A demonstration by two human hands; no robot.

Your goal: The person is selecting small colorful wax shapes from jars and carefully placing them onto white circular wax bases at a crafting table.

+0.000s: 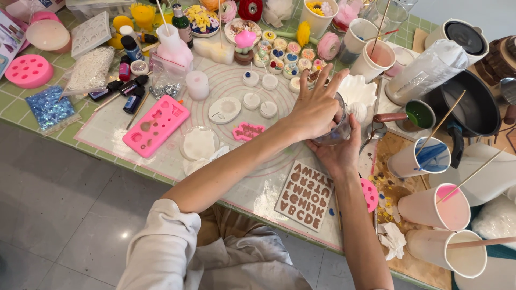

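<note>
A clear glass jar (336,131) sits near the right side of the round-patterned silicone mat (236,86). My right hand (339,154) cups it from below and behind, fingers wrapped round its side. My left hand (314,107) reaches across from the left and lies over the jar's mouth, fingers spread toward the far side. What is inside the jar is hidden by my hands. A white scalloped dish (357,90) stands just beyond the jar.
A pink silicone mould (156,125), a brown letter mould (305,196), small white candles (251,101) and a pink word piece (248,131) lie on the mat. Paper cups with sticks (435,207) and a black pot (473,107) crowd the right.
</note>
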